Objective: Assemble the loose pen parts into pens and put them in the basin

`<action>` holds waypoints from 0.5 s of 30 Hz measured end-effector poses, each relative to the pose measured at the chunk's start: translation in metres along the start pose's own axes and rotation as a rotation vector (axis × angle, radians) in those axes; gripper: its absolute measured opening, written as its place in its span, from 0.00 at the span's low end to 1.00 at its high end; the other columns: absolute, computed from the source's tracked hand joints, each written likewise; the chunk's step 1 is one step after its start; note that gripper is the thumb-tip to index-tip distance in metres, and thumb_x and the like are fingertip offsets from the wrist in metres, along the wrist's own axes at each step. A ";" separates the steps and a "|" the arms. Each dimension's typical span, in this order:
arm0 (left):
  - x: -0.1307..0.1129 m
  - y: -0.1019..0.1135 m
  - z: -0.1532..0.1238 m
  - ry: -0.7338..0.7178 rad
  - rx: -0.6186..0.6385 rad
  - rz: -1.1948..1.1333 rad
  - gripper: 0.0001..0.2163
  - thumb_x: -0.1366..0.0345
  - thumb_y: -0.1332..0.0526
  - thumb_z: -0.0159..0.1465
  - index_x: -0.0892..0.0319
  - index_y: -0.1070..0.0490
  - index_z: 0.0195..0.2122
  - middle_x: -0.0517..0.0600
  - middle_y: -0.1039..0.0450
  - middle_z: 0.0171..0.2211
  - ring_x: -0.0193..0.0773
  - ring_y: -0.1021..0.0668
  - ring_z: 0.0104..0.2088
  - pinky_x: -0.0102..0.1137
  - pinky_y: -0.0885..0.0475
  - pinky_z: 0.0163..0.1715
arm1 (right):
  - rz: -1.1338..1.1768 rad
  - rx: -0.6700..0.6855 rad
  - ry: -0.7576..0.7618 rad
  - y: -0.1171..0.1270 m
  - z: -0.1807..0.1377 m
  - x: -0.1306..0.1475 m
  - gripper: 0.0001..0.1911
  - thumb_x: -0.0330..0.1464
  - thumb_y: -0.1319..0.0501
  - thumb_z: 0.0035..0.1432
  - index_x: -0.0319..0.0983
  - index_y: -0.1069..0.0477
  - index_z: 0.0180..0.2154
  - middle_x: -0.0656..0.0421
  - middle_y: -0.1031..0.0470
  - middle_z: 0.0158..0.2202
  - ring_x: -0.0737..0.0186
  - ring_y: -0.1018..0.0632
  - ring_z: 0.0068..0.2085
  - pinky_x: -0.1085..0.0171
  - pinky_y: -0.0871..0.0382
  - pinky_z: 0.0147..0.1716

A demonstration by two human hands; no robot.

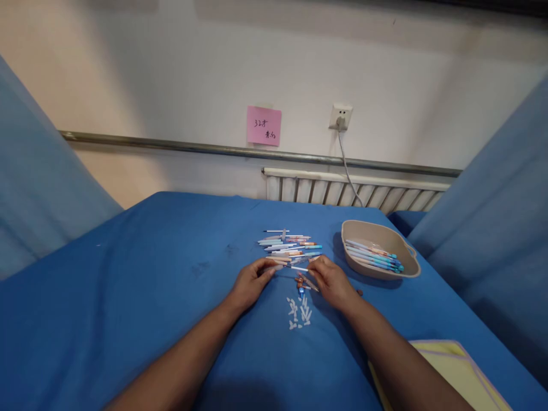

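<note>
Between my two hands runs a thin white pen refill [298,268] with a dark part near its left end. My left hand [252,283] is closed, pinching a pale pen barrel [278,267] close to the refill's left end. Thumb and fingers of my right hand [333,283] are closed on the refill's right end. Just beyond lie loose pen barrels and refills [280,247] in a loose pile. Nearer me are brown and blue small pen parts [301,290] and several small white pieces [305,313].
A beige basket [349,228] with assembled-looking pens [372,256] stands to the right on the blue-covered surface [128,291]. A yellow cloth [454,371] lies at front right. Behind are a radiator [329,188], a metal rail [192,147] and a plugged-in cable [346,162]. Blue curtains hang on both sides.
</note>
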State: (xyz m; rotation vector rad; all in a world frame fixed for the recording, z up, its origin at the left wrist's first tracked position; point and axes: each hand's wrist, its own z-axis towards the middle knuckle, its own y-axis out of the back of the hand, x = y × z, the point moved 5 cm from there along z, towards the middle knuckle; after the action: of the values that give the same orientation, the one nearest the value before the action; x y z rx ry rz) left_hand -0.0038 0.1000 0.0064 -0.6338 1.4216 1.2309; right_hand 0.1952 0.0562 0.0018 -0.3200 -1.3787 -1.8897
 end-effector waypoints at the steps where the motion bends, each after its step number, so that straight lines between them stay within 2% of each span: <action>1: -0.001 -0.001 -0.001 -0.004 0.006 0.002 0.12 0.58 0.41 0.58 0.59 0.26 0.38 0.49 0.23 0.39 0.41 0.24 0.41 0.33 0.31 0.43 | -0.001 0.003 -0.001 0.000 0.000 0.000 0.08 0.29 0.50 0.60 0.40 0.32 0.36 0.56 0.33 0.35 0.60 0.30 0.38 0.62 0.35 0.38; 10: 0.006 0.000 -0.002 -0.035 0.013 0.118 0.11 0.60 0.42 0.59 0.58 0.26 0.40 0.49 0.23 0.37 0.39 0.24 0.37 0.31 0.31 0.39 | 0.002 0.037 0.023 0.001 -0.001 0.009 0.10 0.29 0.50 0.61 0.40 0.31 0.36 0.56 0.32 0.34 0.61 0.30 0.37 0.63 0.35 0.37; 15: -0.003 -0.002 -0.008 -0.086 -0.004 0.127 0.10 0.62 0.40 0.57 0.59 0.26 0.38 0.51 0.24 0.38 0.40 0.24 0.40 0.33 0.31 0.42 | 0.069 0.024 0.039 0.004 -0.003 0.016 0.09 0.30 0.48 0.61 0.41 0.29 0.36 0.56 0.31 0.33 0.61 0.30 0.37 0.63 0.35 0.39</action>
State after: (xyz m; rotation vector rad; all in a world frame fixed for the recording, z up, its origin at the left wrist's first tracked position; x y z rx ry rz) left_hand -0.0036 0.0912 0.0076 -0.4933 1.4051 1.3449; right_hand 0.1876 0.0458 0.0132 -0.3130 -1.3464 -1.8120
